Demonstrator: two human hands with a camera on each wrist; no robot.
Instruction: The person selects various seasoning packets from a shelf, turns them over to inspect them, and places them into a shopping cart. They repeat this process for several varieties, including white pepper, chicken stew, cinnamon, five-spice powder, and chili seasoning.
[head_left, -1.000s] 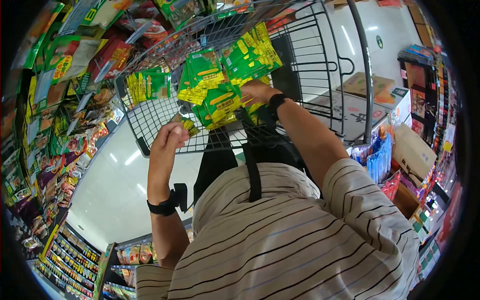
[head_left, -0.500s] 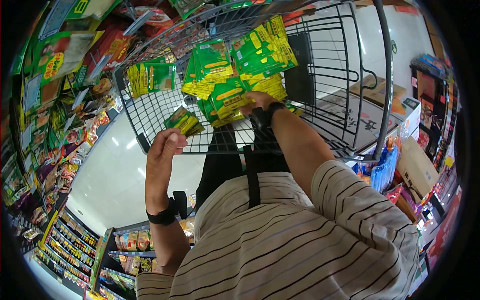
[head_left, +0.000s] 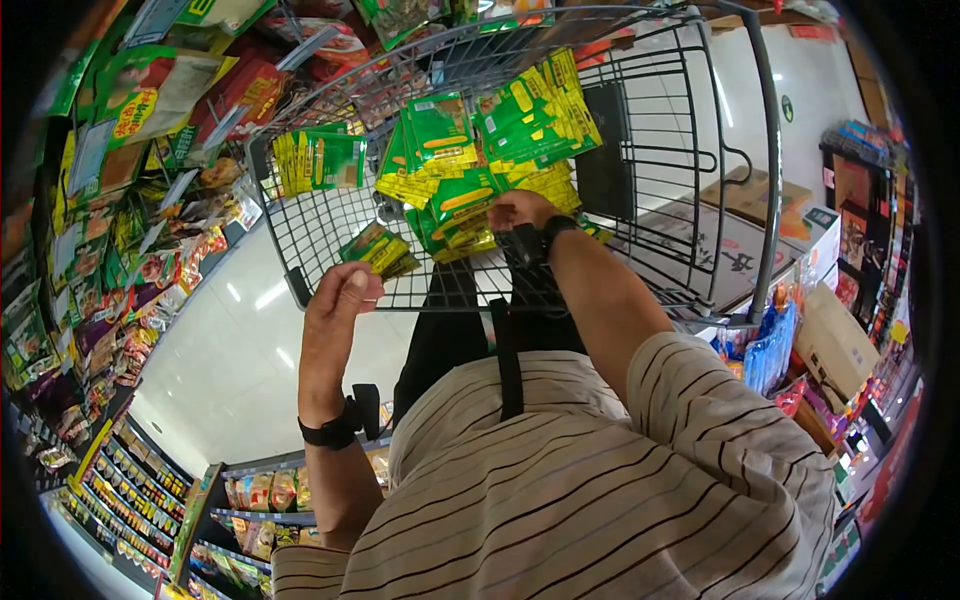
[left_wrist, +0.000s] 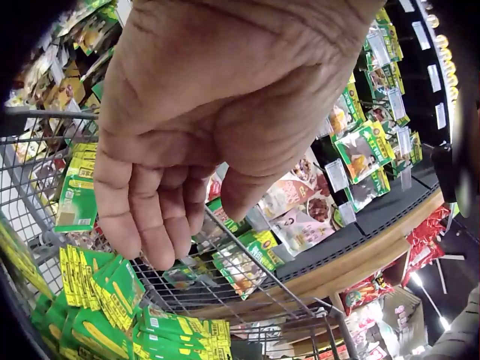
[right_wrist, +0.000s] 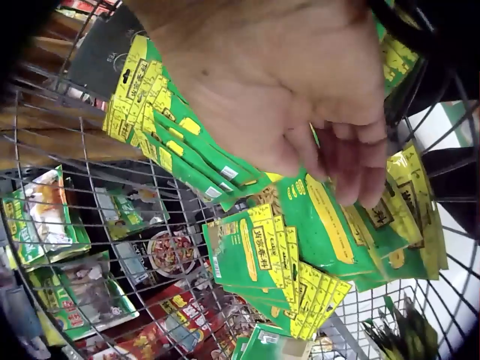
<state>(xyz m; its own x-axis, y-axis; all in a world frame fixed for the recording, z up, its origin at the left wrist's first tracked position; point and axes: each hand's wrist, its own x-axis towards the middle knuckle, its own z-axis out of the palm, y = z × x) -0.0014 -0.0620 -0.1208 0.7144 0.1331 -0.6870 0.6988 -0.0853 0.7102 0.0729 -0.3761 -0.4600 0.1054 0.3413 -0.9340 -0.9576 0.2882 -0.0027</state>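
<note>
My left hand [head_left: 336, 295] is at the near left rim of a wire shopping cart [head_left: 425, 296], its fingers loosely bent around nothing. In the left wrist view its palm and fingers [left_wrist: 154, 217] show bare. Just beyond it, a small stack of green and yellow packets [head_left: 375, 247] lies on the cart floor. My right hand [head_left: 522, 208] is over the main pile of green and yellow food packets [head_left: 465, 195]. In the right wrist view its loosely curled fingers [right_wrist: 367, 176] overlap the pile, with no packet visibly lifted.
More packets [head_left: 320, 160] lean in the cart's far left corner. Shelves of hanging bagged goods [head_left: 150, 100] line the left side. Cardboard boxes [head_left: 760, 205] stand beyond the cart handle [head_left: 772, 180] at the right. A black plate [head_left: 607, 150] is inside the cart.
My left hand has come away from the small packet stack, which now lies apart on the cart floor. My right hand has shifted slightly nearer along the main pile.
</note>
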